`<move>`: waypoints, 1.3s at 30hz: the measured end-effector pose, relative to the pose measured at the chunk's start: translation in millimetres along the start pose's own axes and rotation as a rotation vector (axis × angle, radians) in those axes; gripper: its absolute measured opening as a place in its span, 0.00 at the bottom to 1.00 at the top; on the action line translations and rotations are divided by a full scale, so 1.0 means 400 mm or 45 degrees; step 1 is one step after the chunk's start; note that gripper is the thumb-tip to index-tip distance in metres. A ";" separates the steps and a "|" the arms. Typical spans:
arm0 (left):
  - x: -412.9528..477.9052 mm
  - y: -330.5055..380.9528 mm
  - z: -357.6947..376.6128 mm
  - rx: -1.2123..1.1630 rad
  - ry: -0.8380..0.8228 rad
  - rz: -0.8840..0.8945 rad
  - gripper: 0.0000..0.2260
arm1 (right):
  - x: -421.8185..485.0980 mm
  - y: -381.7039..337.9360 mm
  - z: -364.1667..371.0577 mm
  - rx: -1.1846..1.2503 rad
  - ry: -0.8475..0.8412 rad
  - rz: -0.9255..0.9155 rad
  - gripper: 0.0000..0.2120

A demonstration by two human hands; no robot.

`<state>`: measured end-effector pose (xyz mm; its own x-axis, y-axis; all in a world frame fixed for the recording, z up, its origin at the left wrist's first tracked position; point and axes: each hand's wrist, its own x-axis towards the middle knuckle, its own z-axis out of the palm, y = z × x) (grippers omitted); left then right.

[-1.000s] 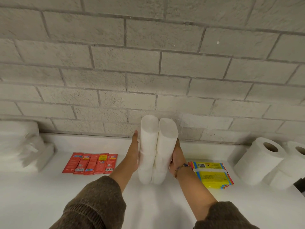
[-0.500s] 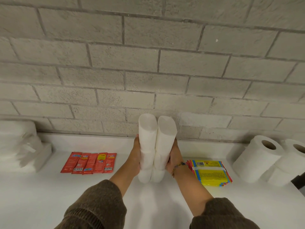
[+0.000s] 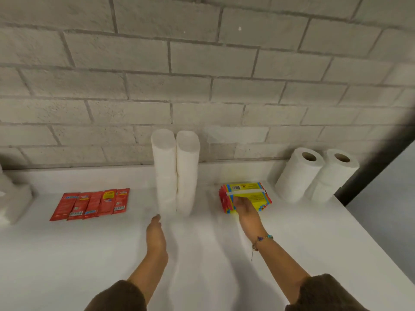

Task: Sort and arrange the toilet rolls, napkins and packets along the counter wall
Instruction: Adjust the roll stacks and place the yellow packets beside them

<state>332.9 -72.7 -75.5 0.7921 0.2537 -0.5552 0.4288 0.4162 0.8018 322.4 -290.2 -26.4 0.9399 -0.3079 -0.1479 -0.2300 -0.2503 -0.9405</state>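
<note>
Two tall white stacks of toilet rolls [image 3: 176,171] stand side by side on the white counter [image 3: 89,254], near the brick wall. My left hand [image 3: 156,234] hovers just in front of the left stack, fingers straight, holding nothing. My right hand [image 3: 246,208] reaches onto the near edge of the yellow and blue packet bundle [image 3: 247,193], fingers laid over it. A row of red sachets [image 3: 89,204] lies flat to the left. Two more toilet roll stacks [image 3: 314,176] lean at the right by the wall.
White napkin piles [image 3: 13,200] sit at the far left edge. A dark vertical post [image 3: 377,167] and the counter's right edge bound the space beyond the rolls. Bare counter stretches in front of the items.
Both hands have let go of the two tall stacks, which now stand alone. My left hand drew back toward me; my right hand moved right onto the yellow packets.
</note>
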 end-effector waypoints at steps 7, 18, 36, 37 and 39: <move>-0.089 -0.141 0.101 0.328 -0.046 0.116 0.18 | -0.015 0.159 -0.191 -0.146 0.050 0.030 0.12; -0.072 -0.160 0.414 1.049 -0.163 0.207 0.37 | 0.223 0.204 -0.352 -0.536 -0.374 -0.014 0.41; 0.038 -0.099 0.475 1.573 -0.149 0.455 0.07 | 0.348 0.197 -0.244 -0.569 -0.378 -0.308 0.29; 0.044 -0.093 0.475 1.564 -0.140 0.458 0.08 | 0.353 0.198 -0.237 -0.586 -0.378 -0.308 0.30; 0.061 -0.083 0.474 1.555 -0.136 0.464 0.10 | 0.365 0.198 -0.224 -0.620 -0.372 -0.321 0.32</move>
<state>420.4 -245.9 -73.9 0.9540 0.0884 -0.2863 0.2539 -0.7457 0.6160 418.9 -437.2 -95.3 0.9947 0.0616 -0.0818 -0.0162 -0.6937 -0.7201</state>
